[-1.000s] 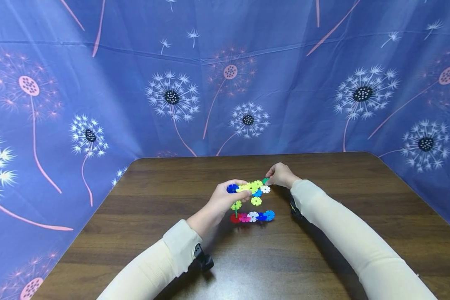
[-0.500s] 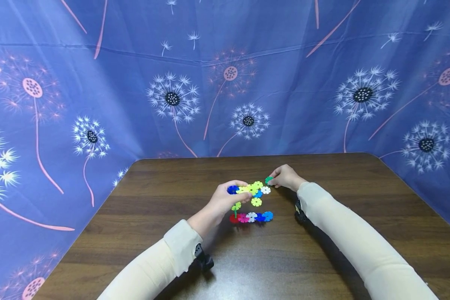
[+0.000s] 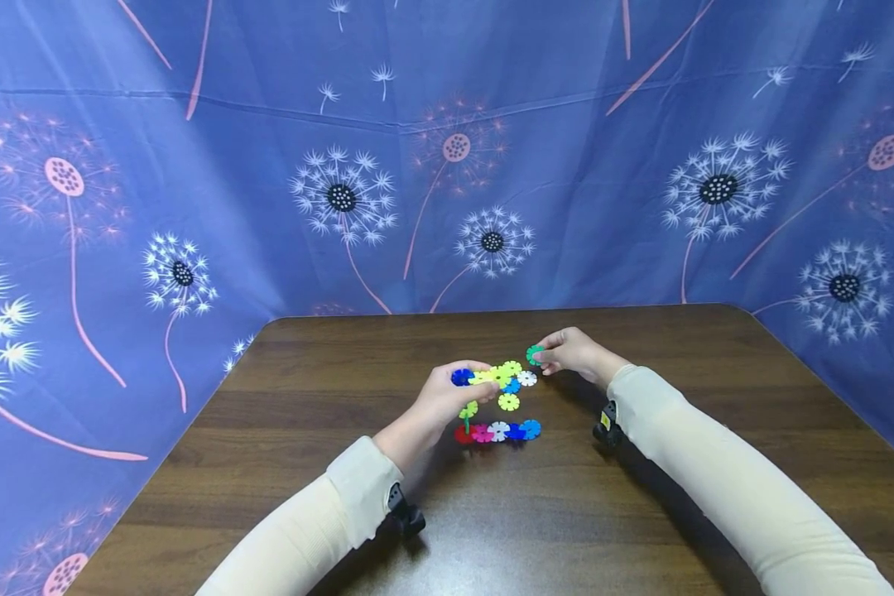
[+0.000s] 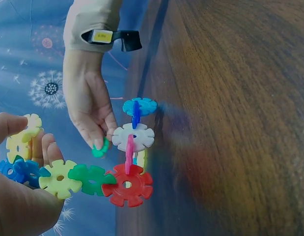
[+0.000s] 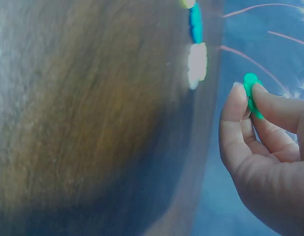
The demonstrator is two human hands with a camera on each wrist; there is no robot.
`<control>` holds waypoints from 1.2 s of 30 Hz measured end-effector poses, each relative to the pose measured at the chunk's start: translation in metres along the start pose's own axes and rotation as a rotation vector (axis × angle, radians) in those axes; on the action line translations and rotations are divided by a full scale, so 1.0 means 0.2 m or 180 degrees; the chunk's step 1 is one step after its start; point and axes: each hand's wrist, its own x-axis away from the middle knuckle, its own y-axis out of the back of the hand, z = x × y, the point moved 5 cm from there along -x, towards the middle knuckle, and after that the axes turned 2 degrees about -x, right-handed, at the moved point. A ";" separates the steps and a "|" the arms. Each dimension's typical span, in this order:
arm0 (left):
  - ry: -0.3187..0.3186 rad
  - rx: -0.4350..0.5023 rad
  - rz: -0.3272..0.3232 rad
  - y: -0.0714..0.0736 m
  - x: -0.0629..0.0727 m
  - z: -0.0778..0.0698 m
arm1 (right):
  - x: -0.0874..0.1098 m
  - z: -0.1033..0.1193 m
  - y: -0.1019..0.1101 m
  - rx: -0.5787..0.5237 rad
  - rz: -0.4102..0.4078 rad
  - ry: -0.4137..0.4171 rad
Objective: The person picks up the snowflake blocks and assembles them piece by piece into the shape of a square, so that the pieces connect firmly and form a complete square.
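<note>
My left hand [image 3: 444,399] grips a structure of interlocking snowflake discs by its yellow discs [image 3: 508,371]. A dark blue disc [image 3: 461,377] sits at the structure's upper left. Below the hand, a yellow, a green [image 4: 85,178] and a red disc [image 4: 137,194] lead down to a bottom row of pink, white [image 3: 499,431] and blue discs. To the right, my right hand [image 3: 579,354] pinches a loose green snowflake disc [image 3: 534,355] between thumb and fingers. That green disc [image 5: 249,86] is apart from the structure. The left hand partly hides the upper discs.
A brown wooden table [image 3: 328,364] spreads beneath both hands. Behind it hangs a blue cloth [image 3: 566,223] printed with dandelions. Each wrist wears a black camera on a strap, the left camera [image 3: 408,517] and the right camera [image 3: 606,424].
My right hand has drawn back to the right with the green disc, leaving a gap between it and the yellow discs. The left hand and structure have stayed nearly still.
</note>
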 end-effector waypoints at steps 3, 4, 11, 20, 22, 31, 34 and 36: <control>-0.0005 0.0009 0.0007 0.00 -0.01 0.00 | 0.03 0.01 -0.01 -0.0122 0.0158 -0.0020; -0.0010 0.0010 0.0010 0.00 -0.01 0.00 | 0.04 0.02 -0.01 -0.0187 0.0203 -0.0023; -0.0053 0.0020 -0.0003 0.00 -0.03 0.00 | 0.10 0.05 -0.03 -0.0588 0.0455 -0.0071; -0.0050 0.0019 -0.0086 0.00 -0.03 -0.01 | 0.21 0.14 -0.07 -0.0873 0.0781 -0.0122; -0.0057 0.0005 -0.0107 0.01 -0.03 -0.01 | 0.23 0.17 -0.09 -0.0884 0.0871 -0.0130; -0.0087 0.0036 -0.0105 0.00 -0.03 0.00 | 0.31 0.24 -0.15 -0.0884 0.1085 -0.0200; -0.0099 0.0018 -0.0100 0.00 -0.03 0.00 | 0.32 0.25 -0.15 -0.0875 0.1076 -0.0192; -0.0096 0.0031 -0.0091 0.00 -0.03 -0.01 | 0.33 0.25 -0.16 -0.0859 0.1080 -0.0175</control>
